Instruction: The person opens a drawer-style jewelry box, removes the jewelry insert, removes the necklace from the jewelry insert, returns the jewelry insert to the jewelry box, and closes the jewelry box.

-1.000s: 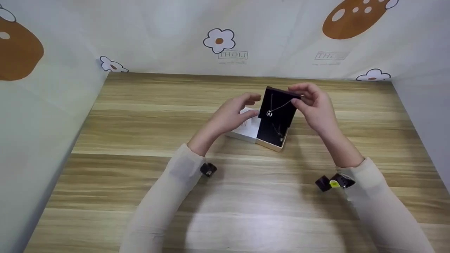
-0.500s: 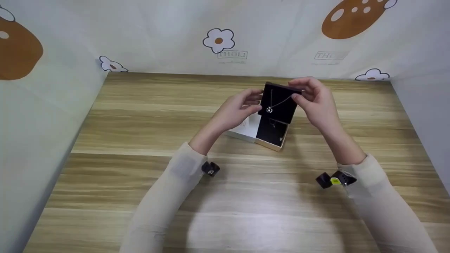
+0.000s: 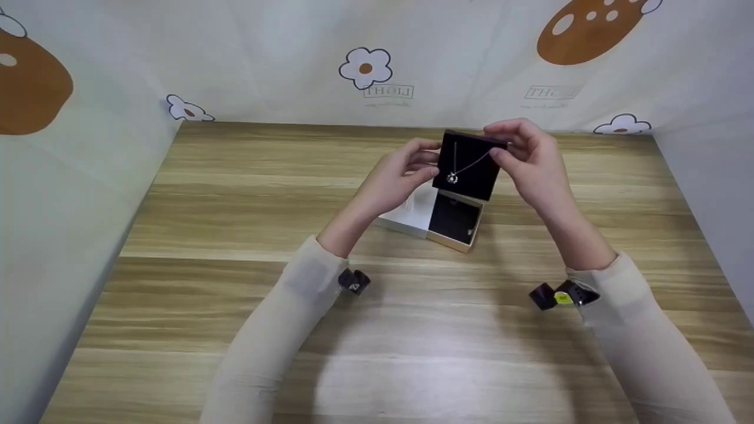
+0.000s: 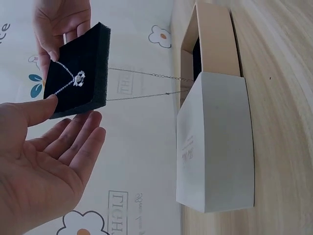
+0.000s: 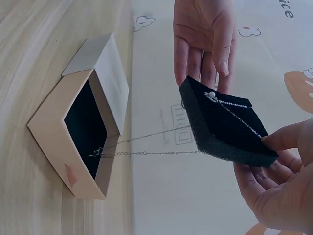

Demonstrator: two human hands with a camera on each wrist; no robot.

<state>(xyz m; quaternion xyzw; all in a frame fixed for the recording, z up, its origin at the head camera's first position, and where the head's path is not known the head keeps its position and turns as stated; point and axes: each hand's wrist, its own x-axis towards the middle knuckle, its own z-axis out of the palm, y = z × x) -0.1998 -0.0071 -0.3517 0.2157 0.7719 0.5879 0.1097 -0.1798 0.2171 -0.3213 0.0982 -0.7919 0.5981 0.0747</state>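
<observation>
A black foam pad [image 3: 471, 168] bearing a silver necklace with a flower-like pendant [image 3: 452, 178] is raised, tilted, above an open box. My right hand [image 3: 539, 168] pinches its right edge, thumb on top at the chain [image 5: 239, 119], fingers beneath. At the opposite edge my left hand [image 3: 392, 179] has its thumb at the pad's rim and its fingers under it, as the left wrist view shows. Two chain strands [image 4: 142, 98] hang from the pad's underside down into the peach box tray [image 5: 56, 122], which has a black lining. A white sleeve [image 4: 227, 142] covers part of the tray.
The box rests on a wood-grain table [image 3: 235, 194] near its back edge. Behind stands a pale curtain [image 3: 265, 59] printed with flowers and brown shapes. Pale side walls [image 3: 70, 194] flank the table. A small black camera sits at each wrist.
The pad has risen and moved toward the back, uncovering more of the tray. Both hands have gone up with it, and my left fingers have closed in on its left edge.
</observation>
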